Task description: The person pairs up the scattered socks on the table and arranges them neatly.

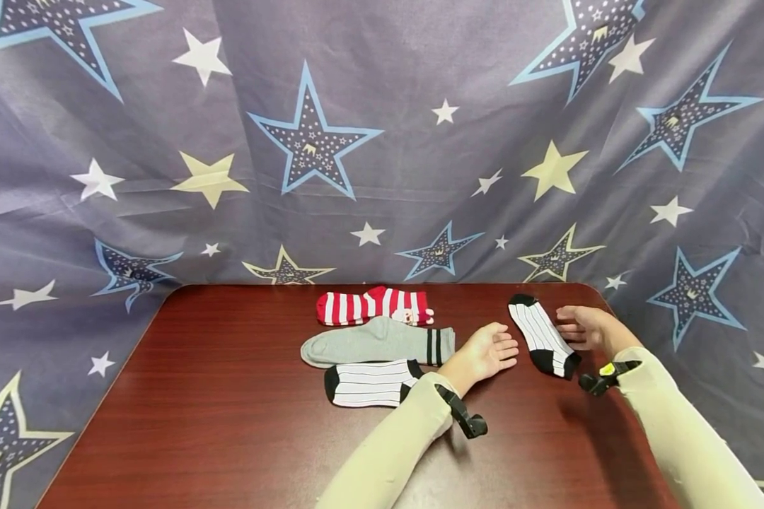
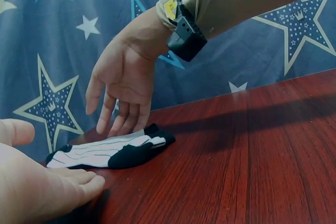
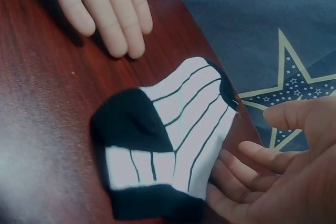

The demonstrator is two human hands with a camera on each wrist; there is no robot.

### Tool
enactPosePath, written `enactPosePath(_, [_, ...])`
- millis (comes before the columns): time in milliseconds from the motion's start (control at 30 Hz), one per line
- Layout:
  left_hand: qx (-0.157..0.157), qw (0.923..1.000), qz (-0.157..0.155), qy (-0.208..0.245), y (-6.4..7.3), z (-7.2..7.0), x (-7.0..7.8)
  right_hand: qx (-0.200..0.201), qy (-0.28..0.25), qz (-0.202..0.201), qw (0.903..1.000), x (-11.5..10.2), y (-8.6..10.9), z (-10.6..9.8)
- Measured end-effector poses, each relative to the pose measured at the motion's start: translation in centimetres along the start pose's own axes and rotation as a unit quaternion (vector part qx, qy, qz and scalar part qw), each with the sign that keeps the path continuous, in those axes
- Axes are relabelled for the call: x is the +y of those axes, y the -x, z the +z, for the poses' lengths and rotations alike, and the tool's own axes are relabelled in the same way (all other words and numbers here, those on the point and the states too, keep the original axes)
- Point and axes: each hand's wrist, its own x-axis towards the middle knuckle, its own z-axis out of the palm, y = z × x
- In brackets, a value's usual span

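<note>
A white ankle sock with thin black stripes and black toe, heel and cuff lies flat at the table's right side. On its right, my right hand has its fingers extended, the fingertips right at the sock's edge in the right wrist view. My left hand is on the other side, palm turned toward the sock, fingers straight and a small gap short of it. A matching striped sock lies to the left, its cuff end partly hidden behind my left forearm. Neither hand holds anything.
Behind the matching sock lie grey socks with two black bands, and farther back red-and-white striped socks with a cartoon figure. The reddish-brown table ends at a star-patterned curtain behind and on both sides.
</note>
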Motion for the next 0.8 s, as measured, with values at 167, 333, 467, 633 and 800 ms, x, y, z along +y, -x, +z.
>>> enactPosePath(167, [0.014,0.9999,0.006,-0.007,0.0,0.1,-0.1,0.000,-0.016,-0.006,0.9999,0.4,-0.1,0.6])
enactPosePath(333, [0.029,0.9994,0.011,-0.011,0.1,0.1,0.0,-0.002,-0.019,-0.001,0.9998,0.7,-0.4,1.0])
enactPosePath(467, [0.033,0.9993,0.013,-0.011,0.1,0.0,0.2,-0.016,-0.030,0.005,0.9994,0.9,-0.8,1.1])
enactPosePath(633, [0.033,0.9993,0.014,-0.011,0.1,-0.3,0.2,-0.041,-0.046,0.006,0.9981,1.2,-1.2,1.2])
enactPosePath(800, [0.037,0.9992,0.015,-0.007,0.2,-0.4,0.2,-0.045,-0.042,-0.006,0.9981,1.8,-1.6,1.3])
